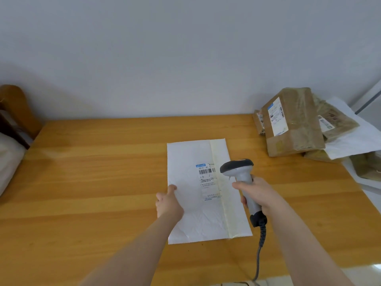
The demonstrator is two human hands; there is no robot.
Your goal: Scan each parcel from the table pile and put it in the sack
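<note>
The white parcel (pixel 193 213) lies on the table (pixel 92 182), long axis near to far. Its left edge is pinched by the left hand (pixel 169 203). The scanner (pixel 237 168) is gripped in the right hand (pixel 257 195), with the label (pixel 207 176) just left of its head.

The table (pixel 103 172) is seen in honey-orange wood, banded with lighter and darker grain stripes. The parcel (pixel 191 157) is white, and a pale yellow strip (pixel 218 151) is run along its length. Its label (pixel 207 182) is printed with a black barcode (pixel 206 171), fine black text and a small blue patch (pixel 200 165). The scanner (pixel 244 178) is coloured light grey on the handle, dark grey on the head and black at the base; its cable (pixel 260 248) is dark grey. The pile (pixel 296 124) is made up of dull brown boxes bearing white labels edged in blue, with a white sheet (pixel 350 141) under some of them. The wall (pixel 185 48) is painted pale grey-white.
</note>
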